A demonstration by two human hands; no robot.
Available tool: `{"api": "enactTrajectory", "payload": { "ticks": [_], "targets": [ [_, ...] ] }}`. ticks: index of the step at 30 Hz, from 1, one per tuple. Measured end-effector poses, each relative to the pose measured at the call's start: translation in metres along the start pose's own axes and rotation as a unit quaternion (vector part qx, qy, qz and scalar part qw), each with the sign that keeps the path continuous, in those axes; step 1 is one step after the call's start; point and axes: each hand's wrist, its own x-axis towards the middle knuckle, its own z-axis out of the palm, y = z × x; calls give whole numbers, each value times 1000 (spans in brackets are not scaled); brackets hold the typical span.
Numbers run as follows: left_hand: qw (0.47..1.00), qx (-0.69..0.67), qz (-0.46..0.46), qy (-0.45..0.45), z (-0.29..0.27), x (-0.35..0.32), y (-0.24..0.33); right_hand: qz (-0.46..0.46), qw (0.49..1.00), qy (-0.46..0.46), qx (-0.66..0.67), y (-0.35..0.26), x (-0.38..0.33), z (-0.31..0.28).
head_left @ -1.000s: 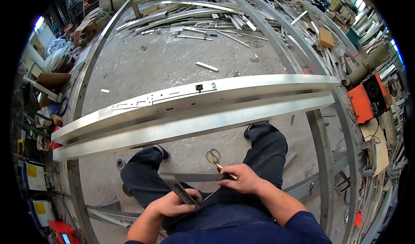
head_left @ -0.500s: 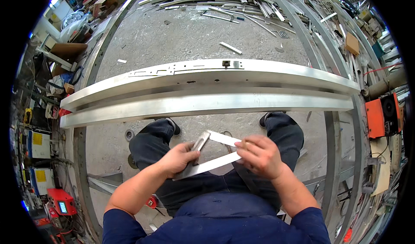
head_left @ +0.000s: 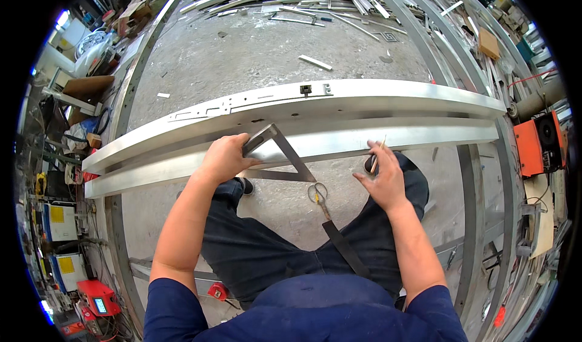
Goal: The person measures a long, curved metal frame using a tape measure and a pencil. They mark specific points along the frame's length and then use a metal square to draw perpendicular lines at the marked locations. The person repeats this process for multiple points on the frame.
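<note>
My left hand [head_left: 227, 158] is closed around the thick edge of a metal triangle square [head_left: 292, 154], holding it tilted over the near aluminium beam [head_left: 436, 133]. One corner of the square points toward me, beyond the beam's near edge. My right hand [head_left: 388, 181] is at that edge farther right, its fingers partly spread, with a thin pencil-like stick [head_left: 382, 148] held among them. Behind lies a second aluminium beam [head_left: 400, 93], with cut-outs and a small dark fitting [head_left: 305, 90] on it. Between my legs are scissors [head_left: 317, 193], by the end of a black strap [head_left: 344, 248].
Both beams rest across grey metal rails [head_left: 470, 190]. Aluminium offcuts [head_left: 291, 9] are piled on the floor at the back, and one short strip [head_left: 315, 62] lies nearer. An orange machine [head_left: 536, 145] stands at right, a red device with a display [head_left: 100, 299] at lower left.
The square has moved forward and away from my lap to the near beam in my left hand. My right hand has let go of it and moved forward and right. My view has shifted slightly.
</note>
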Motion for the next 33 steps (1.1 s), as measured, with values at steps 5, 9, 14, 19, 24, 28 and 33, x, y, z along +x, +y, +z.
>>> {"api": "enactTrajectory", "payload": {
  "ticks": [5, 9, 14, 19, 24, 28, 33],
  "targets": [
    [999, 32, -10, 9, -1, 0, 5, -36, 992, -87, -80, 42, 38, -2],
    [995, 87, -34, -17, 0, 6, 9, -51, 985, -128, -102, 61, 61, -1],
    [995, 94, -23, -39, -4, 6, 14, 29, 977, -198, -73, 55, 70, -11],
    [991, 104, -10, -81, -7, -6, 20, -24, 989, -133, -52, 59, 56, -11],
    [999, 17, 16, -27, -5, 3, 1, -7, 992, -121, -30, 55, 54, -13],
    [986, 117, 86, 76, 17, 20, 4, -12, 993, -114, -40, 57, 53, -12],
    [983, 90, 54, 148, 57, 35, 8, -2, 993, -110, -35, 55, 53, -8]
  ]
}}
